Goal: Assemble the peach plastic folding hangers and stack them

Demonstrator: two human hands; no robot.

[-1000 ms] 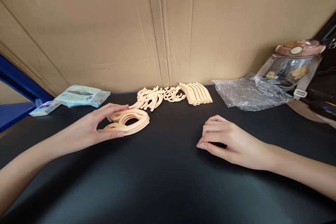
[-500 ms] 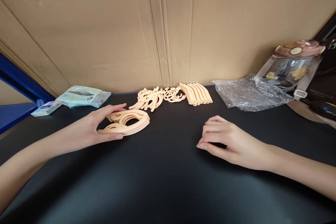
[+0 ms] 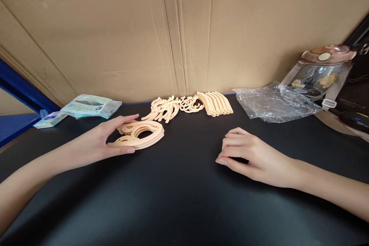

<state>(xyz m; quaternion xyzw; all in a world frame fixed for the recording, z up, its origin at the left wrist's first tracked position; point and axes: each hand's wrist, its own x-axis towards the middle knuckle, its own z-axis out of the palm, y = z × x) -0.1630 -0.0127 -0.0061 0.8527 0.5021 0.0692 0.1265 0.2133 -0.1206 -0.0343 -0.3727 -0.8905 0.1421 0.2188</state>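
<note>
Where the nearest stack of curved pieces point(image 3: 151, 141) lies on the black tabletop point(image 3: 173, 196), it is spanned by the wide-spread left hand point(image 3: 99, 138), grip unclear; nothing is seen held in the loosely curled right hand point(image 3: 248, 155).

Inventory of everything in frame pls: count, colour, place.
Oval stack of curved pieces: 1, pale wood-tone, left of centre
Loose curved-piece pile: 1, same tone, behind the stack, piece count unclear
Small curved-piece pile: 1, same tone, right of loose pile
Neat row: 1, same tone, right of small pile
Plastic bag: 1, clear, back right
Strapped bottle: 1, clear, brownish-pink lid, far right
Packets: 2, light blue/white, back left
Dark items: count unclear, black, right edge
Frame: 1, blue, left edge
Cardboard: backdrop, brown
Tabletop: 1, black, below
Left grip: 1, bare hand, spread around stack
Right grip: 1, bare hand, curled, right of centre
</note>
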